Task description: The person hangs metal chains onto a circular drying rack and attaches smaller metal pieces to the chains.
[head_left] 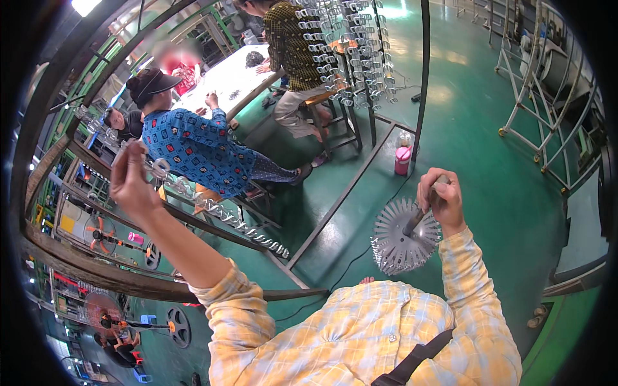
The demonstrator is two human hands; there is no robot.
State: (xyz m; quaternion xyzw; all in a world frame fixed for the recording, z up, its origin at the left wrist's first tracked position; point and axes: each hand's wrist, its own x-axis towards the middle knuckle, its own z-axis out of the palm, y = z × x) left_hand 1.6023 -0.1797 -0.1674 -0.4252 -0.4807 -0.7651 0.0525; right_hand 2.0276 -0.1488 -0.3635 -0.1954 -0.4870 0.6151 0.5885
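Observation:
My right hand (441, 196) is wrapped round the upright rod handle of a round metal rack (407, 237). The rack's disc has radial slots, and many small silvery pieces hang around its rim, low over the floor. My left hand (135, 183) is raised at the left with its fingertips pinched together. Whatever is between those fingertips is too small to make out. Beside that hand, shiny curved metal parts (241, 225) hang in a row along a dark frame bar (206, 226).
More curved silvery parts (351, 55) hang in columns on the far rack. A pink container (402, 159) stands near the rack's base. Several people sit around a lit white table (222, 80). A wheeled metal frame (534, 96) stands at right. An orange fan (100, 235) is at left.

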